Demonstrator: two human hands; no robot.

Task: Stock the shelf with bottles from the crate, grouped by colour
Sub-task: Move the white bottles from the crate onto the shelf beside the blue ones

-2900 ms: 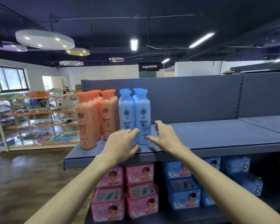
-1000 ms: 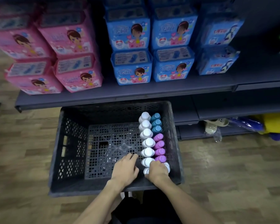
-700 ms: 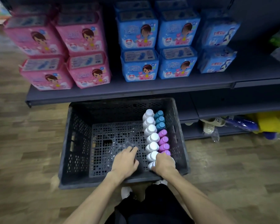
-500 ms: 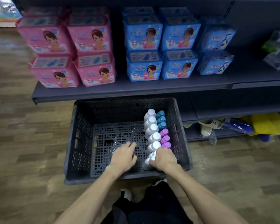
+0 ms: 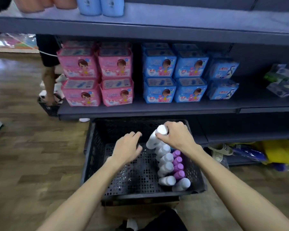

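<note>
Right hand (image 5: 175,137) grips a white bottle (image 5: 154,137); left hand (image 5: 127,148) seemingly relaxed, empty.

Right hand (image 5: 175,136) grips white bottle (image 5: 154,137) above crate (image 5: 90,147); left hand (image 5: 127,148) hovers.

No legible text. Pink packs (image 5: 97,74) and blue packs (image 5: 173,72) on the middle shelf (image 5: 140,110) carry printed brand marks, too blurred to read. Slipper (image 5: 222,148) under the bottom shelf has dark lettering, unreadable.
</note>
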